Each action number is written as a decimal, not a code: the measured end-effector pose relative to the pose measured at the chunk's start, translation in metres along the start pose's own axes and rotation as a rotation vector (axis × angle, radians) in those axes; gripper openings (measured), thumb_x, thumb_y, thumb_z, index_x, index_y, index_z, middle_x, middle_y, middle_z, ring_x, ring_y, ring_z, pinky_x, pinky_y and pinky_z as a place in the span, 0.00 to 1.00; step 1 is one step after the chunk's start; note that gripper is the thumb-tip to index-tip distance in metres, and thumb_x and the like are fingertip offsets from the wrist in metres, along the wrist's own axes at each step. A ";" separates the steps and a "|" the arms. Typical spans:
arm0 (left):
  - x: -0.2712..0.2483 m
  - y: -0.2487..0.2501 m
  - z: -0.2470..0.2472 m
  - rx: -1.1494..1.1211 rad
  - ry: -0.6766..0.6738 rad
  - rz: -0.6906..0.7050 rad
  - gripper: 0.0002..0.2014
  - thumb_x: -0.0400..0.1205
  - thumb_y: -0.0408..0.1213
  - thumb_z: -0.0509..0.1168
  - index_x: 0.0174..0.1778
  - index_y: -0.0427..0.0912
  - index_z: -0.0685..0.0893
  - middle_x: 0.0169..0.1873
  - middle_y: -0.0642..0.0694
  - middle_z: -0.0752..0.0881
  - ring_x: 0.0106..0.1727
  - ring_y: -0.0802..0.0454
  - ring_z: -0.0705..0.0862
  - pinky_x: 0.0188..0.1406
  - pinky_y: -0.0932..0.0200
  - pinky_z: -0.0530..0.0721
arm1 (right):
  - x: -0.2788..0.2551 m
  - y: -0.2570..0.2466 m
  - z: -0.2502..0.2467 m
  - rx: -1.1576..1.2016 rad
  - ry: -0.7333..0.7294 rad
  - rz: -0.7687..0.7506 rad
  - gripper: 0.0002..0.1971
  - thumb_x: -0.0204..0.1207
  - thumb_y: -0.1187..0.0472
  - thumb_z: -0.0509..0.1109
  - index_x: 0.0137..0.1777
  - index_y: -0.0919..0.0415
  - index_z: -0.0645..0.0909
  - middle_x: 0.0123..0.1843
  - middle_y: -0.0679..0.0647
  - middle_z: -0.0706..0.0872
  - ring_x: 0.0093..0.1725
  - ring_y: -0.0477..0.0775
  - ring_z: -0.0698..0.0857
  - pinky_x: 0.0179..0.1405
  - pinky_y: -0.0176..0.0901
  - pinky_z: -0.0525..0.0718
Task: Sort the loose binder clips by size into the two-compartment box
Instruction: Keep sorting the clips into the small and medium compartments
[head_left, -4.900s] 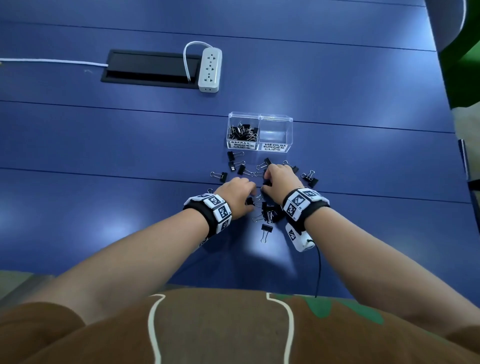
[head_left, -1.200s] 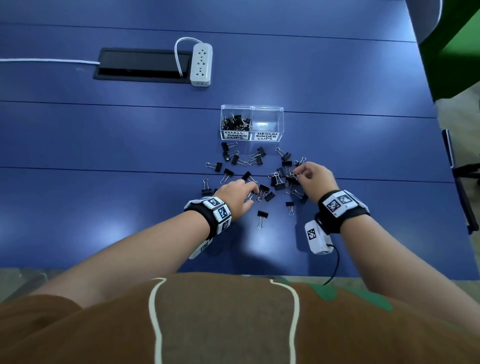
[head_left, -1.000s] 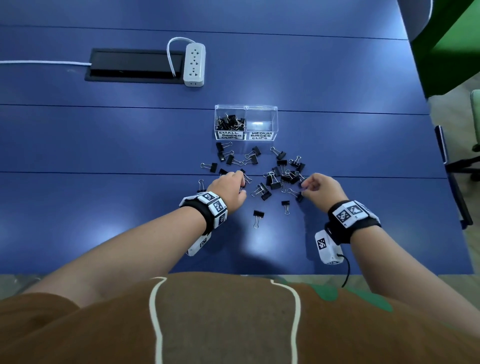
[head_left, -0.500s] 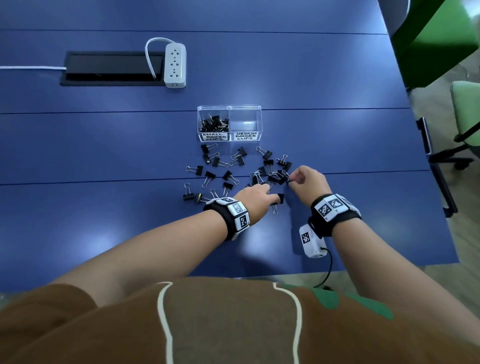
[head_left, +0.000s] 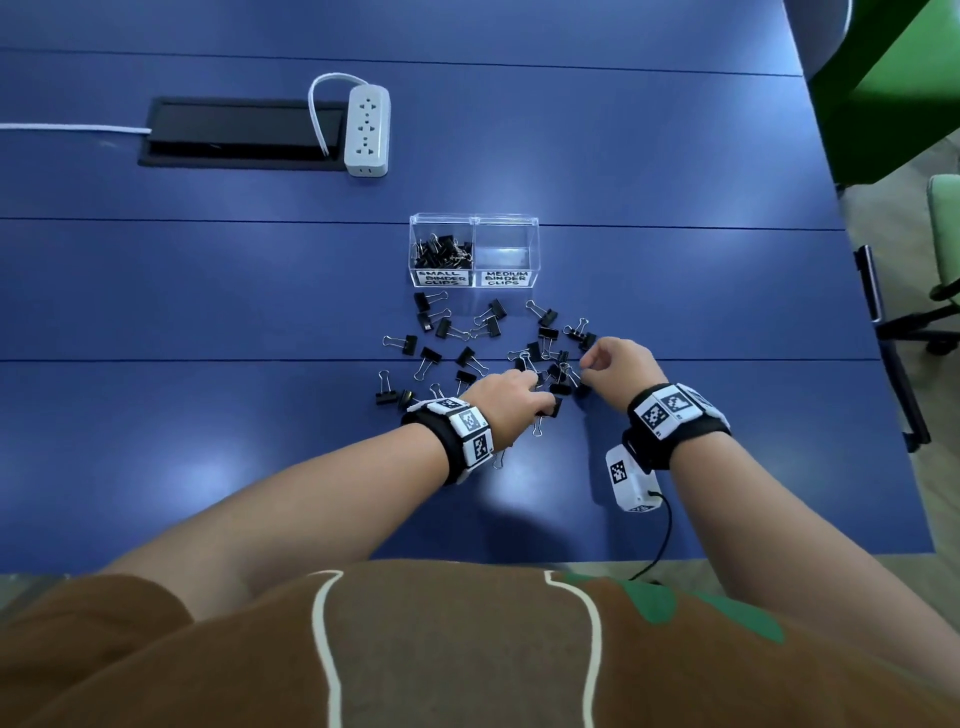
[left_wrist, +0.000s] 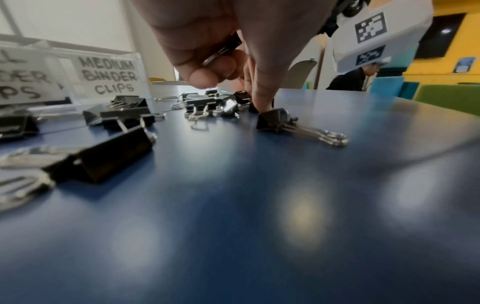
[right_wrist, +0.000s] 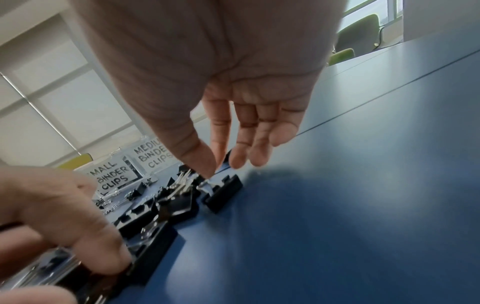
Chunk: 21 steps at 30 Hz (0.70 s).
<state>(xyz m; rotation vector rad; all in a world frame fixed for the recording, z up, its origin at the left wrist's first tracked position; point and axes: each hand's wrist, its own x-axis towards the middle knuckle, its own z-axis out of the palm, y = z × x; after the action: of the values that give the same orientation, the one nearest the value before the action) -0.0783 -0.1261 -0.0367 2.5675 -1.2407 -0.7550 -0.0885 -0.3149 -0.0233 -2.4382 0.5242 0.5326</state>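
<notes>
The clear two-compartment box (head_left: 535, 249) stands mid-table. Its left half, labelled small, holds several black clips (head_left: 441, 249); the right half, labelled medium (head_left: 506, 278), shows none. Loose black binder clips (head_left: 452, 332) lie scattered in front of it. My left hand (head_left: 511, 395) is at the near side of the pile. In the left wrist view its curled fingers (left_wrist: 207, 70) hold a clip (left_wrist: 223, 50), while the index fingertip presses down beside another clip (left_wrist: 275, 121). My right hand (head_left: 589, 361) is at the pile's right side, thumb and forefinger (right_wrist: 215, 168) pinching a clip's wire handle (right_wrist: 205, 182).
A white power strip (head_left: 367, 130) and a black cable hatch (head_left: 239, 132) lie at the back left. The table's right edge (head_left: 852, 312) is near, with green chairs (head_left: 943, 228) beyond it. A person (left_wrist: 355, 79) sits in the far background.
My left hand has moved right, from the left of the pile to its near middle. The right hand has stayed at the pile's right side, working among the clips.
</notes>
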 end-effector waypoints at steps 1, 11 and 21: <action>0.000 -0.002 -0.001 -0.041 0.005 -0.035 0.13 0.82 0.36 0.63 0.62 0.46 0.78 0.54 0.39 0.78 0.55 0.38 0.79 0.47 0.47 0.80 | 0.002 -0.002 -0.002 0.009 0.027 -0.005 0.04 0.70 0.64 0.67 0.39 0.53 0.80 0.36 0.48 0.81 0.40 0.53 0.80 0.42 0.40 0.76; -0.002 -0.014 -0.005 -0.174 0.043 -0.187 0.14 0.77 0.42 0.69 0.57 0.45 0.78 0.55 0.43 0.78 0.58 0.42 0.79 0.52 0.48 0.80 | 0.011 -0.021 0.012 -0.111 0.009 -0.066 0.11 0.73 0.61 0.69 0.55 0.56 0.82 0.51 0.53 0.81 0.52 0.59 0.82 0.52 0.47 0.81; -0.001 -0.009 -0.002 -0.081 -0.002 -0.118 0.14 0.79 0.44 0.66 0.58 0.45 0.78 0.54 0.41 0.78 0.55 0.37 0.80 0.46 0.48 0.81 | 0.013 -0.022 0.009 0.008 0.055 -0.054 0.03 0.69 0.64 0.69 0.41 0.59 0.78 0.40 0.52 0.82 0.43 0.58 0.82 0.44 0.45 0.80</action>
<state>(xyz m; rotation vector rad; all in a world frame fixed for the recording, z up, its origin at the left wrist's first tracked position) -0.0720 -0.1198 -0.0382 2.5927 -1.0441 -0.8138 -0.0698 -0.2958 -0.0265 -2.4578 0.4802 0.4416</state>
